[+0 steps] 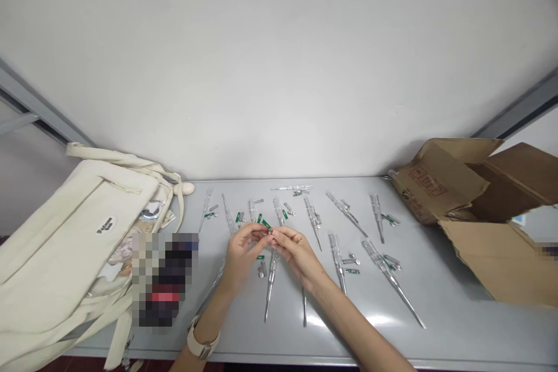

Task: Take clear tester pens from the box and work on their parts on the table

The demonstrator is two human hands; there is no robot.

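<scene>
Above the middle of the table, my left hand (244,249) and my right hand (300,253) meet at their fingertips. Both are closed in a pinch on a small green circuit board (266,224); its lower end is hidden by the fingers. Around them lie several screwdrivers with transparent handles, such as a tester screwdriver (272,270) just below my hands and another screwdriver (390,279) to the right. Beside most of them are small green boards and silvery cylindrical parts, like the metal parts (262,270) under my left hand.
A cream bag (65,232) with loose straps covers the table's left side, near a blurred-out dark patch (165,285). At the right stands an opened cardboard box (427,186), its flap (501,261) spread over the grey table (436,343). A white wall (279,70) rises behind.
</scene>
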